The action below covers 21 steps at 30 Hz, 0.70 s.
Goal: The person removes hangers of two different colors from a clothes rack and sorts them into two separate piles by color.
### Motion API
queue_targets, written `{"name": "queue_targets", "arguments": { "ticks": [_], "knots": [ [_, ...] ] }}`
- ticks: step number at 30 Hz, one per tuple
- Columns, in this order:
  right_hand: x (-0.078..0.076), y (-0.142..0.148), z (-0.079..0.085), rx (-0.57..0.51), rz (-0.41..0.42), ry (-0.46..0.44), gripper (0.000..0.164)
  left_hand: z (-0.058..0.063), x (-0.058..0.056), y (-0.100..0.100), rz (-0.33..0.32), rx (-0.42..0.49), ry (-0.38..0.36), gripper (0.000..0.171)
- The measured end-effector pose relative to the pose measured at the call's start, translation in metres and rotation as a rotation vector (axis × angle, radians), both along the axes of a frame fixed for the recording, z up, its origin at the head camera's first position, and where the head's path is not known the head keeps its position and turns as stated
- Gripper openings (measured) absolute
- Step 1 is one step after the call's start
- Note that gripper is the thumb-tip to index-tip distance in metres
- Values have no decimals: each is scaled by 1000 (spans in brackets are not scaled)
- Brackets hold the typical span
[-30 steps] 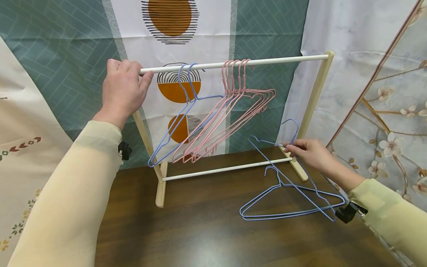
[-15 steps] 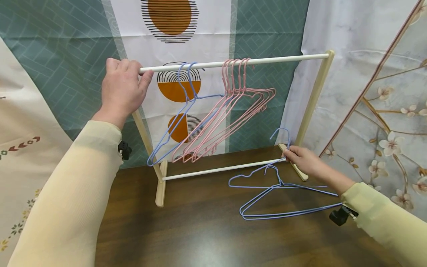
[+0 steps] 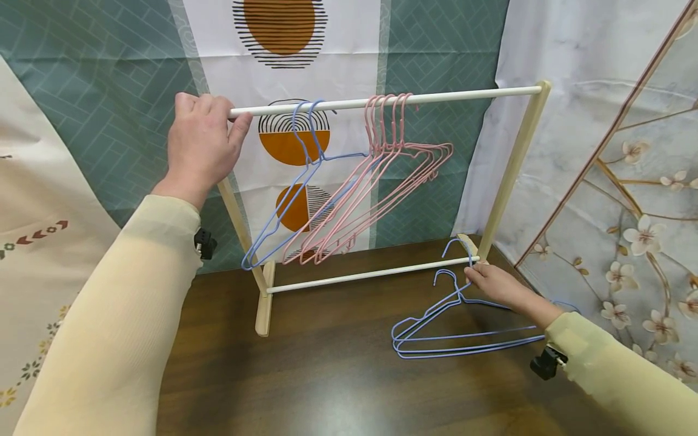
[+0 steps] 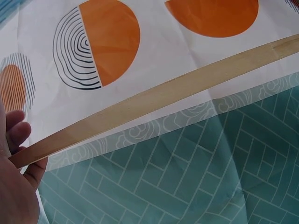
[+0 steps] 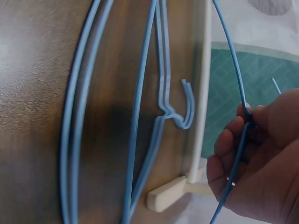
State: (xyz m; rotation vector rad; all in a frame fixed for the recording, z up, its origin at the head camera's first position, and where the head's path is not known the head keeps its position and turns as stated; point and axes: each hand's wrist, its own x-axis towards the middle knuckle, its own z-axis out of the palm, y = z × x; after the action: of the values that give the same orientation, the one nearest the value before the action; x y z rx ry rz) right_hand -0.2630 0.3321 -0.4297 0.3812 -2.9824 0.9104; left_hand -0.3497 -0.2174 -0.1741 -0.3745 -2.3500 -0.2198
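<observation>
- Your right hand (image 3: pixel 498 287) sits lower than a second ago, and the blue hanger (image 5: pixel 138 88) it carries has swung down from steep to nearly level; your left hand (image 3: pixel 199 142) is where it was.
- Your right fingers pinch that hanger at the neck; your left hand grips the upper rail (image 3: pixel 458 96) at its left end.
- The held hanger overlaps the flat blue pair (image 5: pixel 164 112) on the table (image 3: pixel 305 375), its hook near the lower rail (image 3: pixel 371 276); you can't tell from these views whether it touches either.
- Four pink hangers (image 3: pixel 388 147) and two more blue ones (image 3: pixel 309 158) hang above.
- You seem to be laying this hanger onto the pair, not hanging it up.
- Next, that probably calls for matching its hook and shoulders to those beneath, easing it flat clear of the lower rail, then loosening your pinch while your left hand steadies the upper rail.
</observation>
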Motion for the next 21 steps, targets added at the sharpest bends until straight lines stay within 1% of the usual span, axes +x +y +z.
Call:
{"name": "queue_targets", "arguments": {
  "ticks": [3,5,7,8,10,12,15,18,21],
  "knots": [
    [-13,16,-25,-45,53,-1,42,1,1,1,6,-2,-9,56],
    [-28,33,-51,-56,98,50,44,1,1,1,10,-2,-14,56],
    [-34,41,-64,-23,107,70,45,1,1,1,13,-1,-16,56],
    [-34,42,-66,3,94,74,44,1,1,1,12,0,-15,56],
    [-30,37,-65,64,43,77,42,1,1,1,14,1,-14,57],
    [-18,21,-50,139,-28,37,42,1,1,1,10,3,-11,56],
    [-9,6,-41,225,-101,27,44,1,0,1,3,6,-6,56],
    [-5,-1,-40,299,-130,30,41,0,0,1,-3,3,-5,55],
    [-5,-5,-43,345,-143,28,35,0,0,1,0,0,-8,55]
  ]
}}
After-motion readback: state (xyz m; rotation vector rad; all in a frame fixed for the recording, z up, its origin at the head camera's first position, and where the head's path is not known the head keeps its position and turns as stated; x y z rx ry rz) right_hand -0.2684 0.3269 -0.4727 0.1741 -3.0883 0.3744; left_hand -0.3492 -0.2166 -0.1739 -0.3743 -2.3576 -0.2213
